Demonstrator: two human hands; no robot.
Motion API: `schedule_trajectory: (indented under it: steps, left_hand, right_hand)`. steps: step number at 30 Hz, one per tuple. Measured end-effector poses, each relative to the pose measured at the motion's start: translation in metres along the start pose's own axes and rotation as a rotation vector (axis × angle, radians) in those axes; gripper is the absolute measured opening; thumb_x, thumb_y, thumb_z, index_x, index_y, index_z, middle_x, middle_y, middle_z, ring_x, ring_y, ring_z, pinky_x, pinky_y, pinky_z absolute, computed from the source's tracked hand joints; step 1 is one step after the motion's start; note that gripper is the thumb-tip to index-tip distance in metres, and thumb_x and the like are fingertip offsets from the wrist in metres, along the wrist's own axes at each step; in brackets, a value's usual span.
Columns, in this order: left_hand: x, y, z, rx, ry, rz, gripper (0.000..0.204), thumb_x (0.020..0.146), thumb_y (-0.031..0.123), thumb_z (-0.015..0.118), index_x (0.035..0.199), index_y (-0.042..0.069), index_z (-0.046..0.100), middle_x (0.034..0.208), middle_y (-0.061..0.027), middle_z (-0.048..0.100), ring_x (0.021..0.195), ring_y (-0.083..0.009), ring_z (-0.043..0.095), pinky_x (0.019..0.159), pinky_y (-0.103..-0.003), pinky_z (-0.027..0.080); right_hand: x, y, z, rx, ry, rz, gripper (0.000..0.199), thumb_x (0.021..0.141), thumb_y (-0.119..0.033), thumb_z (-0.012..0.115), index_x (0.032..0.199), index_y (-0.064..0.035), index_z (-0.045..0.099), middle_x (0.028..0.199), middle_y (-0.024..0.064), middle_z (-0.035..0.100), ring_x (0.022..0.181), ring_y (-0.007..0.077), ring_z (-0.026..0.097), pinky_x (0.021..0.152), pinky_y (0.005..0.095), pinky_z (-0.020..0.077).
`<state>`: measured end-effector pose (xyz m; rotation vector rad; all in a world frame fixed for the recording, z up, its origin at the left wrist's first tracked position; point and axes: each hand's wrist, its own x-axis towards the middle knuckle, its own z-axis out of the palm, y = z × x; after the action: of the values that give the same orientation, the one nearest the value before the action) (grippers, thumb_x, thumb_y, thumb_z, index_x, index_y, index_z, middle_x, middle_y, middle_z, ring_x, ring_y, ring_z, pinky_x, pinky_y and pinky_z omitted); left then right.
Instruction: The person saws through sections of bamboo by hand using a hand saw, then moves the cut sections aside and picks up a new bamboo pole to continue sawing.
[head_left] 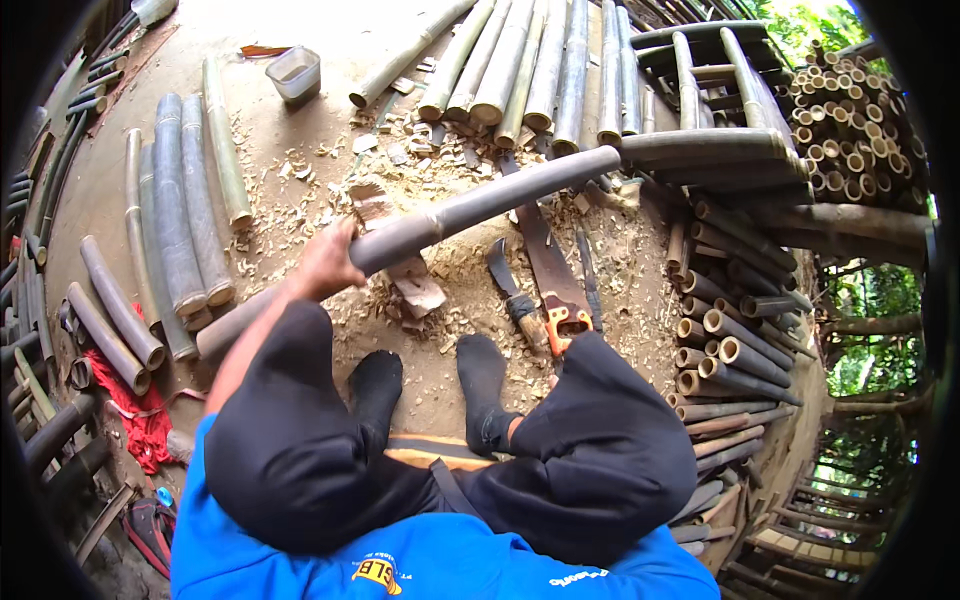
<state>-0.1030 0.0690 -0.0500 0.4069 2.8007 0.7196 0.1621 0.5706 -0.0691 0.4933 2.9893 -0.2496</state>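
Note:
A long dark bamboo pole [470,208] slants across the middle, its far right end raised toward the upper right. My left hand [325,262] is closed around it left of the middle. Beneath the pole lies a rough piece of wood [415,285]. A hand saw [545,258] with an orange handle lies on the ground by my right knee. Beside it is a curved knife [500,265] with a wrapped handle. My right hand is almost wholly hidden by that knee; only a small skin-coloured bit shows near the saw handle, and its fingers cannot be made out.
Wood chips [300,180] litter the ground around the pole. Several bamboo poles [510,70] lie ahead, others [180,200] at the left, and cut stacks [740,350] at the right. A clear plastic tub [294,74] stands far left; red cloth [140,415] lies near left.

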Motion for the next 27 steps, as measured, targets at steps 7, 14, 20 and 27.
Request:
schedule_trajectory:
  steps: [7,14,20,27]
  left_hand:
    - [0.032,-0.011,-0.204,-0.091,-0.433,-0.091,0.104,0.083,0.053,0.084,0.159,0.002,0.035,0.151,-0.0325,0.049,0.136,-0.0414,0.054,0.115,-0.055,0.047]
    - [0.028,0.062,-0.198,0.256,-0.346,0.137,0.087,0.069,0.042,0.093,0.135,0.0,0.055,0.129,-0.0232,0.061,0.118,-0.0338,0.063,0.098,-0.046,0.056]
    - [-0.03,-0.01,0.015,0.681,0.256,-0.023,0.098,0.055,0.037,0.098,0.135,0.003,0.051,0.132,-0.0243,0.056,0.126,-0.0403,0.056,0.102,-0.052,0.052]
    - [0.019,-0.002,-0.043,-0.167,-0.239,-0.193,0.093,0.063,0.034,0.087,0.143,0.001,0.052,0.138,-0.0265,0.062,0.129,-0.0393,0.06,0.112,-0.044,0.047]
  right_hand:
    - [-0.006,0.007,0.037,0.01,-0.012,-0.004,0.051,0.085,-0.015,0.074,0.13,-0.0022,0.055,0.118,0.0233,0.059,0.109,0.0432,0.059,0.096,0.052,0.0496]
    - [0.011,0.009,0.059,0.051,0.034,-0.052,0.052,0.084,-0.015,0.074,0.13,-0.0021,0.055,0.117,0.0229,0.058,0.109,0.043,0.059,0.095,0.0525,0.0496]
    - [0.026,-0.029,0.033,0.069,0.234,-0.32,0.054,0.083,-0.011,0.068,0.134,-0.0027,0.054,0.131,0.0199,0.052,0.122,0.0412,0.052,0.102,0.0535,0.0448]
    - [0.063,0.001,0.019,-0.099,0.103,-0.604,0.039,0.083,-0.008,0.064,0.121,-0.0058,0.059,0.115,0.0111,0.06,0.115,0.0308,0.056,0.1,0.0463,0.0444]
